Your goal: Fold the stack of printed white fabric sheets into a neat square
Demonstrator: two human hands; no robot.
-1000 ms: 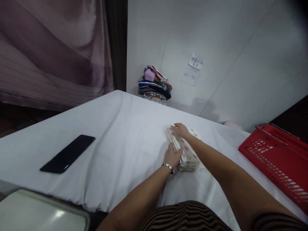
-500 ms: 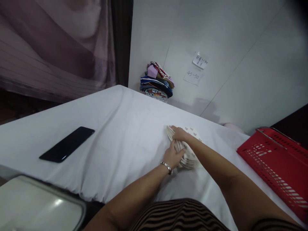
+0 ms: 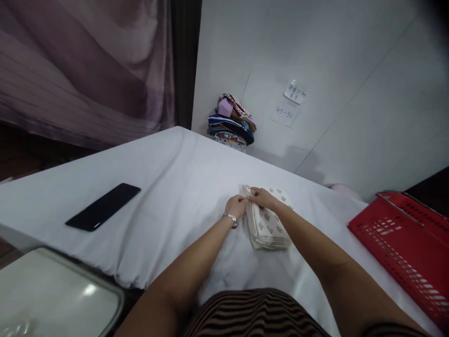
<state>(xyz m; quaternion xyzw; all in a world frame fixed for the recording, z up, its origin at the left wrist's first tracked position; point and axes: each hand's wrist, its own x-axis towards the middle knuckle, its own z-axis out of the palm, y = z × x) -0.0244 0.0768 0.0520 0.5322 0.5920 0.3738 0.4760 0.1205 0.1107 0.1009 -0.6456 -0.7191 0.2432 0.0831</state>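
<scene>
Head view: a folded, cream, grey-patterned cloth [image 3: 266, 228] lies on the white fabric-covered table [image 3: 189, 192]. At its ten-o'clock edge, the bare left hand [image 3: 235, 206] pinches narrowly; the bare right hand [image 3: 264, 198] touches, grip impossible to tell.

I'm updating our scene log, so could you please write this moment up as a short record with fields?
Folded cloth: pale, printed, layered, on the white cover
Left hand: fingertips at the cloth's left edge, bracelet on wrist
Right hand: touching the cloth's far end
Left side: dark flat slab
Right side: red basket
By the wall: clothes pile
</scene>
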